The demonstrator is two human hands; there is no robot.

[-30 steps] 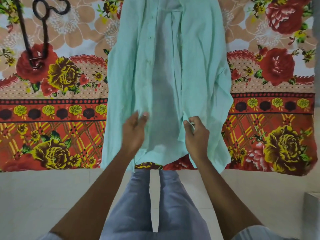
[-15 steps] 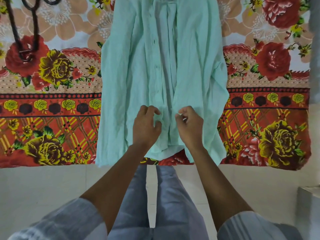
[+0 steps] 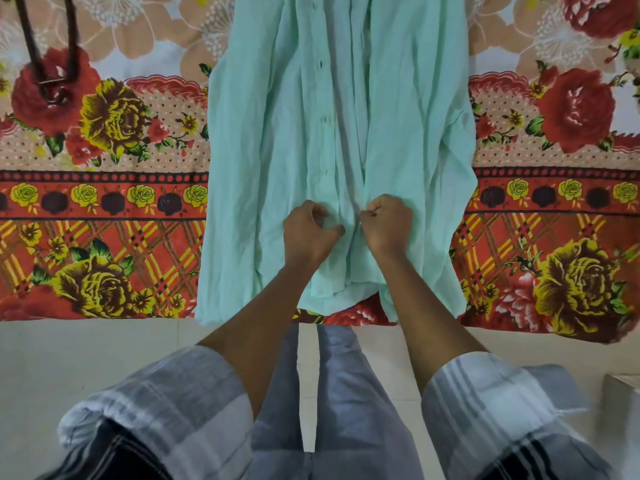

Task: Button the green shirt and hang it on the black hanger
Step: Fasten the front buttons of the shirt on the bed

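The green shirt (image 3: pixel 339 140) lies flat, front up, on a floral bedsheet (image 3: pixel 104 188), its hem toward the person. Both hands sit low on the shirt front, close together either side of the open placket. The left hand (image 3: pixel 308 233) has curled fingers pinching the buttonhole edge; the right hand (image 3: pixel 388 223) is fisted round the opposite edge. The black hanger (image 3: pixel 48 64) lies on the sheet at the far left, well apart from the hands.
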